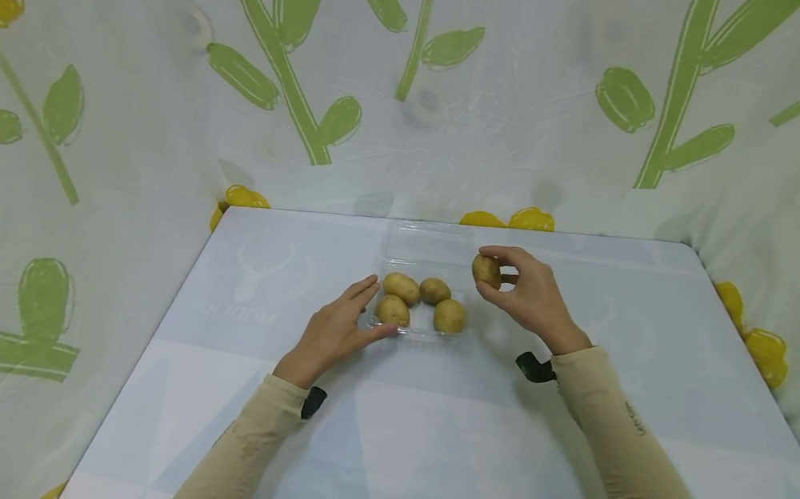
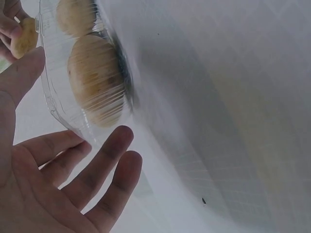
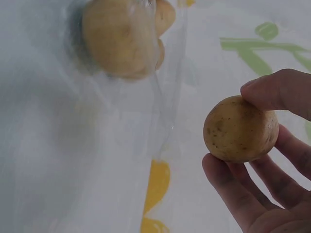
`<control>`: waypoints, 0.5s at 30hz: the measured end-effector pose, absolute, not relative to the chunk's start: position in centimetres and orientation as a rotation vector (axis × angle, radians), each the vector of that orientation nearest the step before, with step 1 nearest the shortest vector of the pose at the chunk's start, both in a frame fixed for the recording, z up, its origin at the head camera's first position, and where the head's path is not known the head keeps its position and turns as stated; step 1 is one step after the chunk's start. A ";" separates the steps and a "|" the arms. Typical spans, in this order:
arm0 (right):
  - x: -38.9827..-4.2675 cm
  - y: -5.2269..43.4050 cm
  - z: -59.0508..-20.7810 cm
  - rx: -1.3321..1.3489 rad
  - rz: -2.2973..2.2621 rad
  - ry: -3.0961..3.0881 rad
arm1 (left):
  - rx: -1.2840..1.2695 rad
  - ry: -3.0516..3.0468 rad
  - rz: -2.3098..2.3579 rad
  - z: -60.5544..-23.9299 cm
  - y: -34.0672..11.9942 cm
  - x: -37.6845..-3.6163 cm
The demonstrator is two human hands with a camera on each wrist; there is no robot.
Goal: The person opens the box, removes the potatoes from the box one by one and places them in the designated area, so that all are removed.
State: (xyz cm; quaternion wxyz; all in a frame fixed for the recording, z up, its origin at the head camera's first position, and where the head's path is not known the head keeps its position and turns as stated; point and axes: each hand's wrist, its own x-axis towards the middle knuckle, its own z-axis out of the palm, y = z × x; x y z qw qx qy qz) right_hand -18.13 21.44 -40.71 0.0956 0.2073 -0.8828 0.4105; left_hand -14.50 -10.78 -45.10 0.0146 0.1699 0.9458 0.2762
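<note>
Sleeved forearms frame my view; my left hand point(image 1: 332, 331) rests flat, fingers relaxed, against the clear tray point(image 1: 428, 254) holding four potatoes point(image 1: 401, 287). My right hand point(image 1: 529, 298) pinches a fifth potato point(image 1: 486, 270) over its right edge.

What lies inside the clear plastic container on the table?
Four potatoes lie inside the clear plastic container. A fifth potato is pinched outside it in the right hand. Their undersides are hidden.

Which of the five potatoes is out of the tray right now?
The potato pinched in the right hand, held above the clear tray at its right edge. The other four potatoes lie inside the tray.
</note>
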 end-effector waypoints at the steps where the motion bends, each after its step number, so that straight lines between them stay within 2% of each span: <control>1: -18.2 21.7 -40.7 0.601 1.206 -2.622 | 0.530 2.946 0.859 -45.1 -10.8 -14.5; 15: -18.7 25.1 -42.3 0.417 1.103 -2.698 | 0.565 2.929 0.856 -45.0 -11.3 -14.7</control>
